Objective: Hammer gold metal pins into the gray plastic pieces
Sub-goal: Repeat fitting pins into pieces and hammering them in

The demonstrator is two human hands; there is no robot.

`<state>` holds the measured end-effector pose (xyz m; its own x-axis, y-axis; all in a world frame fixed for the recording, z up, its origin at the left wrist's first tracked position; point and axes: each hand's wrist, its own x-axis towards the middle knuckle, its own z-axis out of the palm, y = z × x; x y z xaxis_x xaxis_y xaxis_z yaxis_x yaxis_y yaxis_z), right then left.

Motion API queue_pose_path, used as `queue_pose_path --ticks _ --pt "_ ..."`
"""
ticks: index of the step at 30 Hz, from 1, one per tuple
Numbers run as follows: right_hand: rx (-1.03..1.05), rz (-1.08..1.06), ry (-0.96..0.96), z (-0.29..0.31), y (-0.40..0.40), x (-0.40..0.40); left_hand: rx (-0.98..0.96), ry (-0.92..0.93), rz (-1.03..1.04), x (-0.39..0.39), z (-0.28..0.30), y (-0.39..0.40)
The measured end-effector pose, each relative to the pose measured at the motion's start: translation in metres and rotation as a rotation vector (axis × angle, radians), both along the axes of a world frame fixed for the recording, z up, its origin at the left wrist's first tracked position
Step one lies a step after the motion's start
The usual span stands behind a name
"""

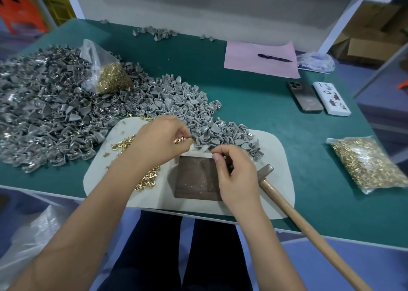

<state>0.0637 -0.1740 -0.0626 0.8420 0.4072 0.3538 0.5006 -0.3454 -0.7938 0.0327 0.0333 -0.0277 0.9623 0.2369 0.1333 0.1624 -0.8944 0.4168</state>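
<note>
My left hand [157, 139] holds a small bunch of gold pins [180, 140] in curled fingers, just left of the near end of the gray plastic pieces [223, 134]. My right hand [234, 171] hovers over the upper right corner of the brown metal block [195, 178], its thumb and fingers pinched together on something small that I cannot make out. The hammer [266, 171] lies on the white mat [273, 158] to the right of the block, handle running off the table's front edge. Loose gold pins [146, 181] lie on the mat under my left forearm.
A large heap of gray pieces [50, 111] covers the left of the green table [320, 180]. An open bag of pins [112, 78] sits in it; a sealed bag of pins [371, 164] lies at right. Two phones [318, 98], pink paper [260, 58] and a pen [274, 58] lie at the back right.
</note>
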Motion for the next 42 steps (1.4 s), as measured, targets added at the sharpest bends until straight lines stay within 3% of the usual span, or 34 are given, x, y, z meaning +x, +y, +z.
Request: queue_pose_path --ticks 6,10,14,20,26,35,42 --pt "0.040 0.112 -0.051 0.013 -0.001 -0.004 -0.056 0.064 0.086 -0.022 0.024 -0.028" --pt "-0.052 0.114 -0.101 0.014 -0.003 -0.010 -0.100 0.127 0.087 -0.035 0.031 -0.038" --pt "-0.052 0.014 -0.084 0.017 -0.009 -0.018 -0.169 0.032 0.030 -0.049 0.028 -0.046" --pt "-0.148 0.040 -0.076 0.012 -0.016 -0.025 -0.130 0.021 -0.008 -0.064 0.012 -0.054" --pt "0.040 -0.028 0.068 0.016 -0.027 -0.016 -0.046 -0.017 0.013 -0.070 0.009 -0.056" --pt "-0.110 0.082 0.042 0.029 -0.020 -0.016 -0.141 -0.059 0.027 -0.073 0.006 -0.059" --pt "-0.427 0.077 -0.146 0.039 -0.011 -0.024 -0.198 -0.107 0.072 -0.073 -0.003 -0.059"
